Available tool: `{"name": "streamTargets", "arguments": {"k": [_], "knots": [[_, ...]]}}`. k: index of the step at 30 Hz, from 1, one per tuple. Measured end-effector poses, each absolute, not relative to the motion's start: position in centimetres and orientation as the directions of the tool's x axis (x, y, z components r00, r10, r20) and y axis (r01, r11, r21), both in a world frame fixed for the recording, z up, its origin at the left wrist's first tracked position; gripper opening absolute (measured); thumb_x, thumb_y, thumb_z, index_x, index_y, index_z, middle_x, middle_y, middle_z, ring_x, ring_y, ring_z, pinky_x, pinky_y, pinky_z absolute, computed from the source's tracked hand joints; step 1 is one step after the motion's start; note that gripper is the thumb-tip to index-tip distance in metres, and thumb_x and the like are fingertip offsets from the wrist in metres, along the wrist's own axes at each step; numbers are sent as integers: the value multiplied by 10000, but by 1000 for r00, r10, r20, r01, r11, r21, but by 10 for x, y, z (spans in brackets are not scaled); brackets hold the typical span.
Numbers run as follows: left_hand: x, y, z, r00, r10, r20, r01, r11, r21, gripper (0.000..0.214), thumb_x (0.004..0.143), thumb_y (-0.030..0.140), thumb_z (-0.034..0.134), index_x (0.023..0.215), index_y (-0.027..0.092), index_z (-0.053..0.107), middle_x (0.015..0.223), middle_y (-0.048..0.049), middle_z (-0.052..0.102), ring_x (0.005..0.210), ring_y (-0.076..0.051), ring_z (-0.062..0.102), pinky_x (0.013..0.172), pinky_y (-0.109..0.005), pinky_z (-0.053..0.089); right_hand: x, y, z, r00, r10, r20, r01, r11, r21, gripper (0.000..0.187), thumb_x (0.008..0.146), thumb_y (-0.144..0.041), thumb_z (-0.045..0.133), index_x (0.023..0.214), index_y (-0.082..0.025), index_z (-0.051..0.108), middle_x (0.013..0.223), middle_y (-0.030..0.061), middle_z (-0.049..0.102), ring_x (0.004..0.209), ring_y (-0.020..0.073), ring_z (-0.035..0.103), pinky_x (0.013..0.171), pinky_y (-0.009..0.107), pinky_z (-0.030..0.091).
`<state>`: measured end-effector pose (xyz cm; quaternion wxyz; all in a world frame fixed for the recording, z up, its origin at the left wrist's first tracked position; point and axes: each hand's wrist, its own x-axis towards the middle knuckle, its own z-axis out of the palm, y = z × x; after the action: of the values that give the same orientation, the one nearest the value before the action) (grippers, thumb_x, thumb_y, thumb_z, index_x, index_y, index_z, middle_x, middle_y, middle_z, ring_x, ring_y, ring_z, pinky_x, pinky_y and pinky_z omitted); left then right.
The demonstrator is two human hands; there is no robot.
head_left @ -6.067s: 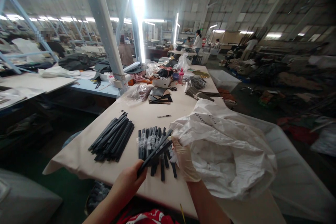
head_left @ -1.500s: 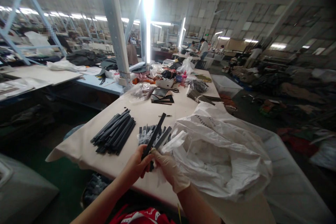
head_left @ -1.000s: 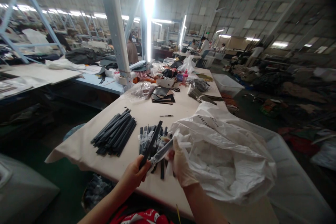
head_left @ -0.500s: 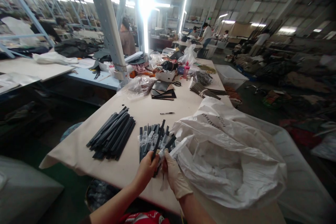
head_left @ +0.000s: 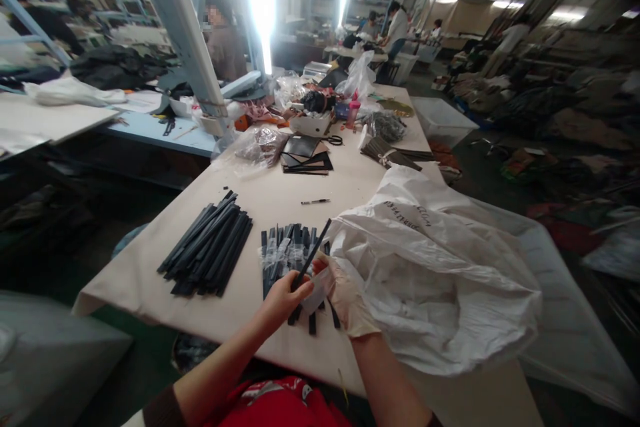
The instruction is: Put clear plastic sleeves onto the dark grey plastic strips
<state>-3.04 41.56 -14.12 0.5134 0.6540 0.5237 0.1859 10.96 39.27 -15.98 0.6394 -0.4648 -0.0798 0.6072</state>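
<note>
My left hand (head_left: 289,295) grips a thin dark strip (head_left: 315,250) that slants up to the right. Opposite it is my gloved right hand (head_left: 346,295), its fingers curled at a piece of clear plastic film (head_left: 317,289) stretched between both hands. Just behind them lies a row of dark strips bundled with clear wrap (head_left: 283,255); the hands hide part of it. Several strip ends stick out below my hands. To the left rests a loose pile of dark strips (head_left: 207,247).
A large white woven sack (head_left: 425,267) covers the table's right side. A pen (head_left: 315,201), black sheets (head_left: 303,150), scissors (head_left: 334,140) and a plastic bag (head_left: 257,147) lie farther back. A metal post (head_left: 183,27) stands at left. People work in the background.
My right hand has moved up and right, away from my left hand, and the clear film now spreads between them. The dark strip stays in my left hand. The view has tilted down slightly.
</note>
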Motion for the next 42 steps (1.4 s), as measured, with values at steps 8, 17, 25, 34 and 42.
{"name": "streamTargets", "arguments": {"k": [8,17,25,34,42], "knots": [[-28,380,-103,342,910,-236,315,125,941,271,711,413,593,797,163,535,634,19,591,590,-133,544,567,-235,418,103,355,-133,113,936,-334,-487,-241,-840,257,633,-431,722,624,-181,660,570,-15,580,542,115,492,549,247,409],[-10,347,-92,353,876,-328,333,210,919,301,721,456,551,708,155,546,578,40,532,462,-73,422,451,-199,326,115,330,-123,311,924,-222,-282,-133,-950,419,632,-518,695,509,-172,493,457,-51,415,437,75,347,440,226,260],[-10,334,-88,313,927,-208,425,59,903,232,728,376,526,646,159,532,577,28,539,543,-107,472,509,-213,345,122,311,-103,184,966,-184,-248,-135,-959,248,628,-404,718,594,-166,657,514,-31,534,475,87,403,481,232,304],[-20,331,-78,404,897,-180,519,-62,852,301,800,454,401,645,197,429,556,54,481,459,-91,420,466,-217,312,126,298,-107,83,952,-294,-372,-244,-896,323,642,-436,722,571,-143,607,500,-43,483,475,67,370,475,217,289],[-63,301,-70,530,774,-347,498,48,866,422,845,532,284,840,170,501,569,62,468,393,-70,412,417,-198,325,145,321,-91,55,911,-408,-880,-149,-452,401,517,-383,829,586,-142,516,544,-57,493,418,17,344,360,145,211]]}}
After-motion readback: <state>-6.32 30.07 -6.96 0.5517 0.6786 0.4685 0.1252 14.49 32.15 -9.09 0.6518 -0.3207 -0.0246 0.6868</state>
